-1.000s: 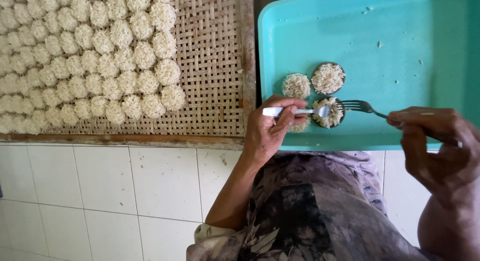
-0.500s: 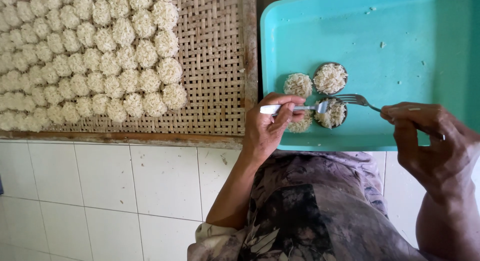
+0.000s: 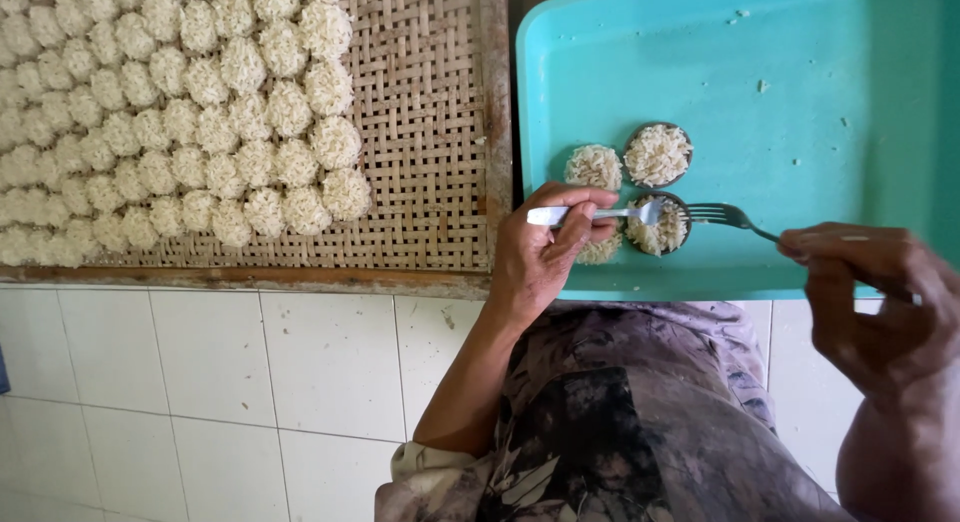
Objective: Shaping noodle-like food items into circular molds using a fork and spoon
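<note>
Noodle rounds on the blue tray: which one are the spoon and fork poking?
The lower ringed round, nearest the person. The spoon and fork meet over it; the other rounds sit untouched.

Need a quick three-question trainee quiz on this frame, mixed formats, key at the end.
1. True or false: the left hand holds a spoon.
2. What does the right hand hold? A) knife B) fork C) tongs
3. Fill in: the small round moulds of rice sit on a ___ tray, beside the woven mat of rice cakes.

Key: 1 true; 2 B; 3 turquoise.
</note>
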